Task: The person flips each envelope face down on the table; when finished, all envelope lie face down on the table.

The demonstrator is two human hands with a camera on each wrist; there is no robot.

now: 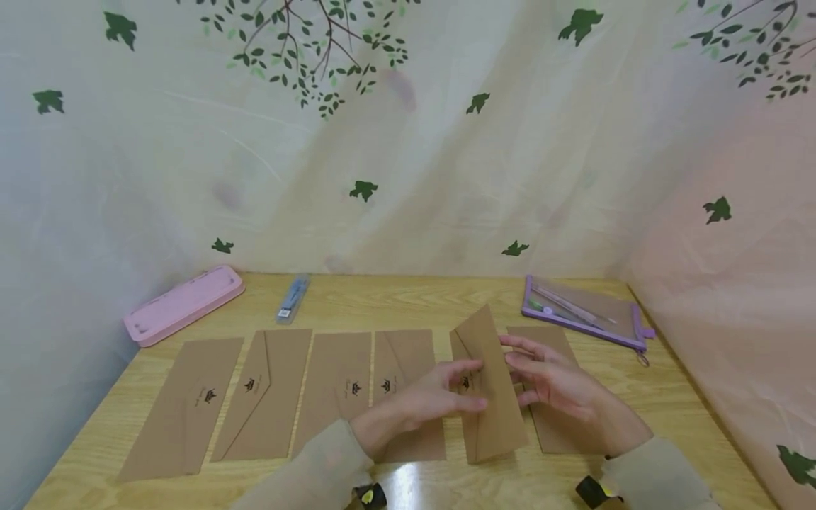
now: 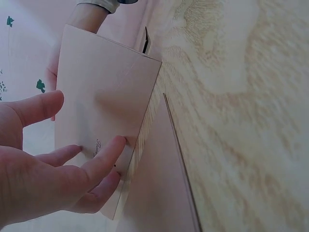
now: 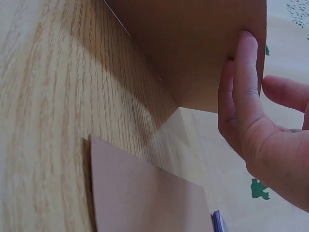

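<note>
While an env [image 1: 500, 418] is tilted up btwn both hands, right of center over the table [image 1: 408, 304], L hand [image 1: 423, 398] has fingertips on its left face, R hand [image 1: 564, 382] on the right, neither curled round it; 4 more envs [image 1: 270, 393] lie left, another env [image 1: 564, 431] right; zip pouch [image 1: 583, 312] far right, pink case [image 1: 185, 306] + blue pack [image 1: 293, 299] far left.

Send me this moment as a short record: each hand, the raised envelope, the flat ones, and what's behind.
Left hand: fingers spread, touching one side of the raised envelope
Left hand point: left hand
Right hand: right hand, fingertips on the opposite side
Raised envelope: raised envelope, tilted up between both hands
Flat envelopes: flat envelopes on both sides of it
Back left: pink case, blue packet
Back right: purple-edged pouch
</note>
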